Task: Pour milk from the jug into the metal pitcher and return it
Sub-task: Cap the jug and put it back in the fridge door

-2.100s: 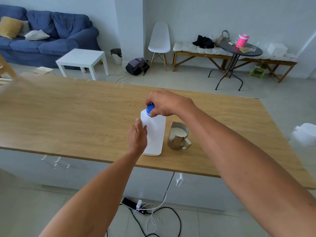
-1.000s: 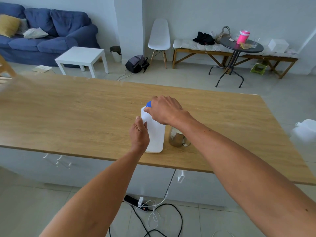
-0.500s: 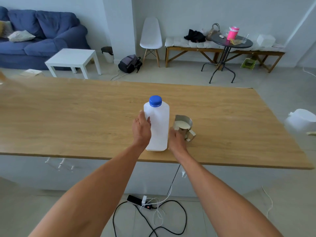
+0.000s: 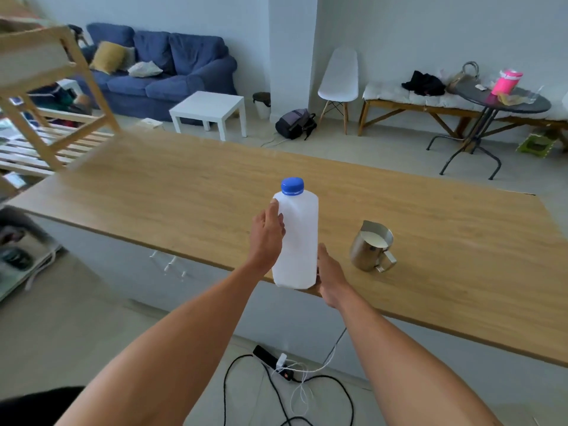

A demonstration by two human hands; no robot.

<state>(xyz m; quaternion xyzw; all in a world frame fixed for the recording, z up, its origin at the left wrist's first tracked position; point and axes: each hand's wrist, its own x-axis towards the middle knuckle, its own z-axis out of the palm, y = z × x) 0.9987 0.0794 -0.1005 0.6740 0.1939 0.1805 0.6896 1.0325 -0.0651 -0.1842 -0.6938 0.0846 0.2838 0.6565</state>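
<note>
Milk jug (image 4: 296, 241): translucent white body, plain, with a solid blue cap (image 4: 292, 186). Metal pitcher (image 4: 370, 245), right of the jug: brushed silver steel, white milk inside. Table (image 4: 184, 192) under the jug: light oak wood grain, pale grey-white front below. Beyond the table: navy blue sofa (image 4: 166, 69) with a mustard yellow cushion (image 4: 106, 56) and a pale grey one; white side table (image 4: 210, 112); white shell chair (image 4: 338, 78) on wooden legs; black round table (image 4: 504, 99) bearing a pink cup (image 4: 507, 81). Floor below the table: pale grey tiles, black and white cables (image 4: 292, 382).
</note>
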